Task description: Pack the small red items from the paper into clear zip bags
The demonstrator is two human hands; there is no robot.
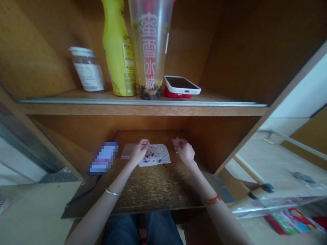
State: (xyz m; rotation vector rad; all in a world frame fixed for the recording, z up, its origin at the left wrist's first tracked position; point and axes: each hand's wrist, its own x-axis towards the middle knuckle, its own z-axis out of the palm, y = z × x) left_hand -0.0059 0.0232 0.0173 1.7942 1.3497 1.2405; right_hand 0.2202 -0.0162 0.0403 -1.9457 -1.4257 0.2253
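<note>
Right hand (186, 152) pinching a small clear bag (175, 145), held just off the tissue (165, 152), probably to leave it uncovered! Left hand (139, 150) over the tissue's left edge, fingertips drawn close; can't tell whether they grip anything! And the dark and red bits (159, 160), spread across the tissue on the desk (153, 185), likely so each shows up against white

Towards the back edge of the streaky brown tabletop (153, 183), a white tissue (164, 151) speckled dark and pinkish-red; up by the shelf's (143, 109) front edge, a bright yellow bottle (114, 51).
</note>
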